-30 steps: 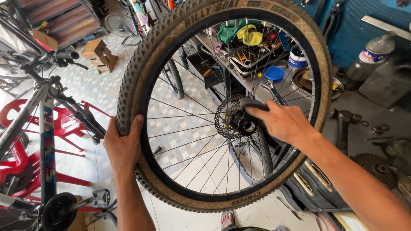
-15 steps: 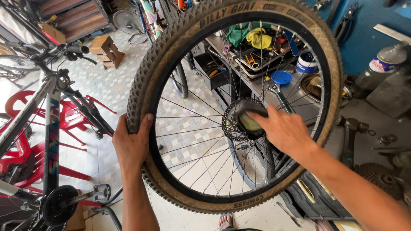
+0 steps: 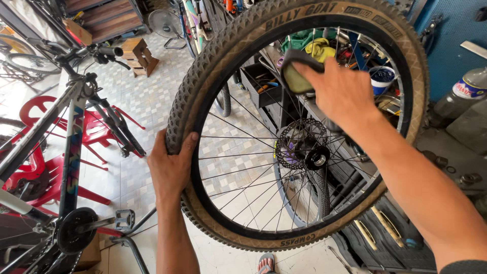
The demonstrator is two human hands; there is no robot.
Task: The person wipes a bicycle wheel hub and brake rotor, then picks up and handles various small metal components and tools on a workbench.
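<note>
Over tiled floor (image 3: 152, 106), left hand (image 3: 170, 170) grips knobby tyre (image 3: 203, 76).

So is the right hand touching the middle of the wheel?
No, the right hand holds a sponge up above the hub, near the tyre.

A bike frame (image 3: 71, 152) stands at the left, its crank (image 3: 76, 236) low down, with red chairs (image 3: 45, 167) behind it. A fan (image 3: 166, 23) and a wooden stool (image 3: 137, 55) sit farther back on the tiled floor (image 3: 147, 101). A blue tub (image 3: 381, 78) rests on the cluttered bench (image 3: 456, 147).
</note>
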